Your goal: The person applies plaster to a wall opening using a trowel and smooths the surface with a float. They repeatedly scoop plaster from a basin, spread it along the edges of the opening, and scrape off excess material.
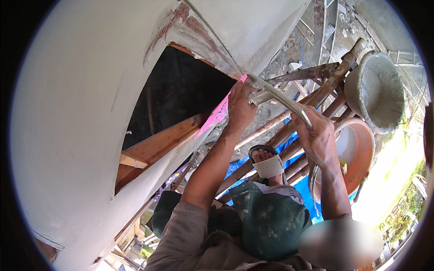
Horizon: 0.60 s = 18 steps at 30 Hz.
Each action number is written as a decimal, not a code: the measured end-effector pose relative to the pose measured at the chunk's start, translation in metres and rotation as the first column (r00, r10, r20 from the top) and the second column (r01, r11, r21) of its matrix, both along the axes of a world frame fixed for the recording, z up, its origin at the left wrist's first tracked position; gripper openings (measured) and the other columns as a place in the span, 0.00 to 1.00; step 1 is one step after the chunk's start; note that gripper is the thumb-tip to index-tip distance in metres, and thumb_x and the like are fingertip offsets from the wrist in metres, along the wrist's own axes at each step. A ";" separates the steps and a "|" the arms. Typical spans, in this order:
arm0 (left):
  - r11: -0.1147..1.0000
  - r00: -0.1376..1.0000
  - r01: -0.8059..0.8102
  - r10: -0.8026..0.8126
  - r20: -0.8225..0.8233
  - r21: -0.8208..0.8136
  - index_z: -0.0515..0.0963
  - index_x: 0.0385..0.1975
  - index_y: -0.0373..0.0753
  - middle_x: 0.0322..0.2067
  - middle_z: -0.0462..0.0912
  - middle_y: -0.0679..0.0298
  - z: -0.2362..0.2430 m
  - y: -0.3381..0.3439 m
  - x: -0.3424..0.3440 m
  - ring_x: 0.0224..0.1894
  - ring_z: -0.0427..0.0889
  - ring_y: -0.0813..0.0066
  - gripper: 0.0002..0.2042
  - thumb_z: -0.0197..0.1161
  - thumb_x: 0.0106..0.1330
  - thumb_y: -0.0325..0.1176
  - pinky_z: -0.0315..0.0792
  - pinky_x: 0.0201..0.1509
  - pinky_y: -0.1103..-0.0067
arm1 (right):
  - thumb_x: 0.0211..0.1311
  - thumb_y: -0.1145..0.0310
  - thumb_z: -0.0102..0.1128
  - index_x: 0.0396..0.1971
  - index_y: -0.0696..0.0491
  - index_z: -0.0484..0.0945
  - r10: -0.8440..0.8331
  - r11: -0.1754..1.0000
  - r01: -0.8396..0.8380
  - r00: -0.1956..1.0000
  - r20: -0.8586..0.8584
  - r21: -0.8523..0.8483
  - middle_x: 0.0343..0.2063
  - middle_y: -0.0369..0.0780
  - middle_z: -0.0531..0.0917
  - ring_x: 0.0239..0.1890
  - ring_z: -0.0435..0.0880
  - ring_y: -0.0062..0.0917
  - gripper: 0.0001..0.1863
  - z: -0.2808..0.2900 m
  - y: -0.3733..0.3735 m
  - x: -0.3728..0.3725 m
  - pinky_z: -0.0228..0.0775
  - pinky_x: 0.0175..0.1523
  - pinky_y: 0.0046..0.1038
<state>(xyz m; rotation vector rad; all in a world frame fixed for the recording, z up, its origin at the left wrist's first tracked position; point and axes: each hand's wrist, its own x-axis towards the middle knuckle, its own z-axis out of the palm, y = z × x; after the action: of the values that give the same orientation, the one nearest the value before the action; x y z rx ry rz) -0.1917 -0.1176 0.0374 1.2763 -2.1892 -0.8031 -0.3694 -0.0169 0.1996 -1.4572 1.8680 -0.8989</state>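
My right hand (315, 136) is closed round the near end of a long, thin pale strip (282, 98). That strip runs up and away toward the corner of a square opening in the white wall (77, 90). My left hand (241, 106) pinches a bright pink perforated strip (216, 116) along the opening's right edge, its fingertips close to the long strip. A short greyish flat piece (261, 96) shows between the hands; what it is, I cannot tell. Fresh grey and reddish smears mark the wall above the opening.
I stand on bamboo poles (289, 131), a sandalled foot (267, 163) on them, with blue sheeting (302, 192) below. To the right are a plaster-caked grey basin (375, 90) and an orange basin (361, 156). Wooden framing (158, 140) lines the dark opening. Rubble lies beyond.
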 end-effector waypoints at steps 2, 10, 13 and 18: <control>1.000 1.000 -0.021 0.021 -0.007 0.018 0.74 0.41 0.39 0.52 0.76 0.57 -0.004 -0.003 0.002 0.62 0.68 0.54 0.24 0.69 0.40 0.17 0.64 0.63 0.65 | 0.59 0.75 0.59 0.47 0.54 0.79 0.006 1.000 -0.006 1.000 0.017 -0.019 0.38 0.45 0.84 0.35 0.85 0.40 0.15 -0.008 -0.003 0.001 0.77 0.39 0.34; 0.999 0.999 -0.043 0.043 -0.016 0.002 0.76 0.41 0.39 0.51 0.75 0.58 -0.015 -0.015 0.002 0.59 0.69 0.54 0.22 0.74 0.43 0.25 0.64 0.62 0.63 | 0.64 0.74 0.57 0.46 0.60 0.79 0.035 0.999 -0.035 0.999 0.004 -0.003 0.33 0.47 0.82 0.29 0.84 0.30 0.12 -0.015 -0.015 0.000 0.75 0.35 0.30; 0.998 0.997 -0.063 0.063 -0.036 -0.001 0.77 0.40 0.39 0.51 0.75 0.58 -0.017 -0.015 0.002 0.59 0.69 0.55 0.20 0.73 0.44 0.26 0.64 0.61 0.63 | 0.64 0.75 0.57 0.47 0.59 0.79 0.052 0.998 -0.054 0.998 -0.044 -0.034 0.33 0.46 0.82 0.30 0.84 0.30 0.12 -0.014 -0.016 0.000 0.75 0.35 0.29; 0.996 0.994 -0.089 0.088 -0.065 -0.010 0.77 0.40 0.41 0.51 0.76 0.60 -0.007 -0.011 0.001 0.60 0.69 0.57 0.22 0.72 0.42 0.24 0.63 0.62 0.64 | 0.62 0.75 0.58 0.48 0.56 0.79 0.058 0.997 -0.060 0.997 -0.055 -0.039 0.36 0.44 0.83 0.32 0.84 0.33 0.14 -0.004 -0.015 0.001 0.76 0.36 0.30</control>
<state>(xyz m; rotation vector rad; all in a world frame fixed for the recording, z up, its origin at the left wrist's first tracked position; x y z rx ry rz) -0.1908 -0.1286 0.0301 1.3131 -2.0688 -0.7831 -0.3685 -0.0321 0.1958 -1.5677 1.8446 -0.8824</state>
